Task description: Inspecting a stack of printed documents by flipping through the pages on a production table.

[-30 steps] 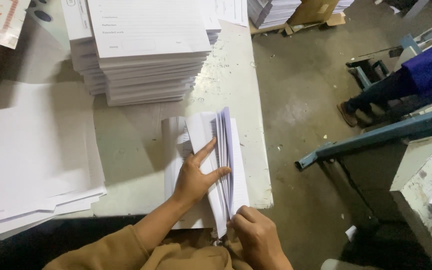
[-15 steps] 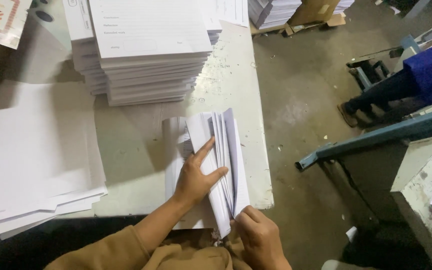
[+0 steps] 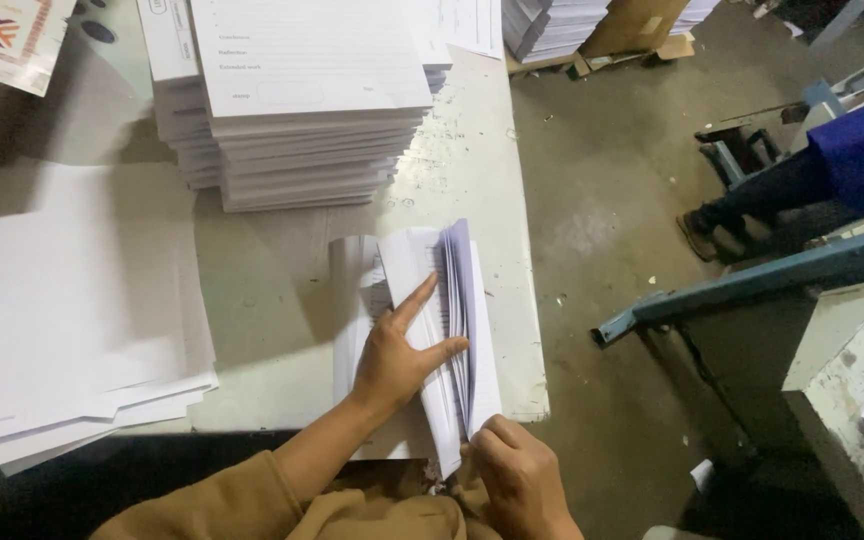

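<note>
A small bundle of white printed sheets lies near the table's right edge, its leaves fanned upward along the right side. My left hand presses flat on the bundle with fingers spread, fingertips reaching into the fanned leaves. My right hand pinches the near corner of the bundle at the table's front edge. Both sleeves are tan.
A tall stack of printed forms stands at the back of the pale table. A loose pile of blank sheets covers the left. Right of the table lies concrete floor, a blue metal frame, and another person's leg and shoe.
The fanned leaves have shifted slightly under my left fingers. Both hands stay in nearly the same place.
</note>
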